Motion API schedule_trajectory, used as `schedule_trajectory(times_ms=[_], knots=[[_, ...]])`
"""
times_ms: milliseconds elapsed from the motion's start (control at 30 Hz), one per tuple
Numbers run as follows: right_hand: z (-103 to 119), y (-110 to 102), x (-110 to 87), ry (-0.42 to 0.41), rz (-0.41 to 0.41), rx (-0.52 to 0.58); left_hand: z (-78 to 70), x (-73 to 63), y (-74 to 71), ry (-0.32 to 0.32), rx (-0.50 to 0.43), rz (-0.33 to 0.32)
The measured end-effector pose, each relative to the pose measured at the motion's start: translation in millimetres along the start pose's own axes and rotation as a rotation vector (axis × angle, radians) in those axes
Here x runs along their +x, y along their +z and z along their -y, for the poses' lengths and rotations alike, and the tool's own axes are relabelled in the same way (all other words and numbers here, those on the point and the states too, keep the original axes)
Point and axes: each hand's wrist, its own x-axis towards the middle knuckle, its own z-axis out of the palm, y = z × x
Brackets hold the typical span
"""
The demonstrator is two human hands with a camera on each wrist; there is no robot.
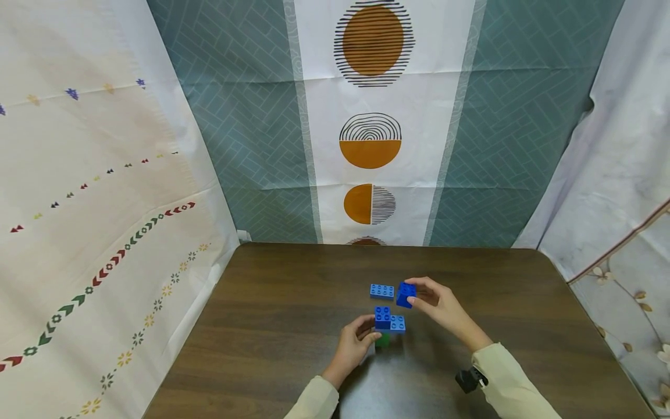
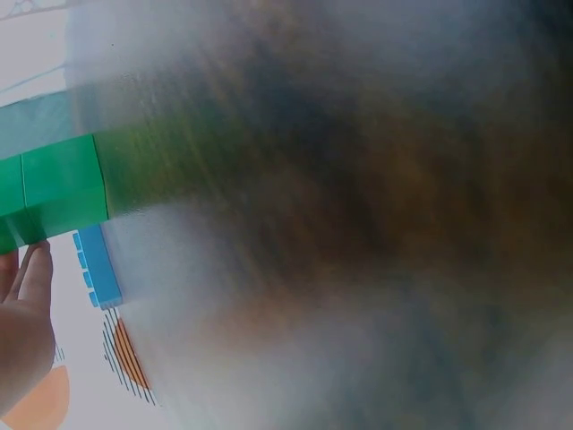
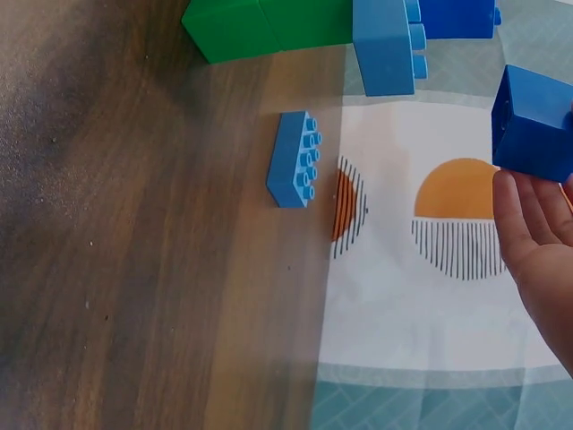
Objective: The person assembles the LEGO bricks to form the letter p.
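A stack of building blocks stands on the table: two green blocks [image 2: 64, 184] one above the other, a light blue brick [image 3: 385, 49] across them, and a dark blue block [image 1: 382, 318] on top at its left part. My left hand [image 1: 352, 347] grips this stack from the left, thumb in front, fingers behind. Held up to the right of the stack, a second dark blue block [image 3: 533, 130] is pinched between the thumb and fingers of my right hand [image 1: 439, 305]. Behind the stack lies a loose light blue brick [image 1: 382, 291], studs up.
The brown wooden table [image 1: 272, 302] ends at a patterned teal and white cloth [image 1: 371, 215] behind it. Pale cloths [image 1: 173, 233] hang at both sides. A black wrist camera [image 1: 467, 380] is strapped at the right sleeve.
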Motion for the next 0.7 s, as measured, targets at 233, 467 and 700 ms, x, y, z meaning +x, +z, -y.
schedule_trajectory(times_ms=[233,467,700], knots=[[2,4,-4.0,-0.009,-0.002,0.017,-0.6,0.1,-0.3,-0.005,-0.009,-0.003],[2,7,-8.9,-0.017,0.000,0.017,0.8,0.4,-1.1,-0.012,-0.007,0.003],[-1,9,-13.7,-0.025,0.020,0.024,-9.1,-1.4,-1.0,-0.013,0.017,-0.003]])
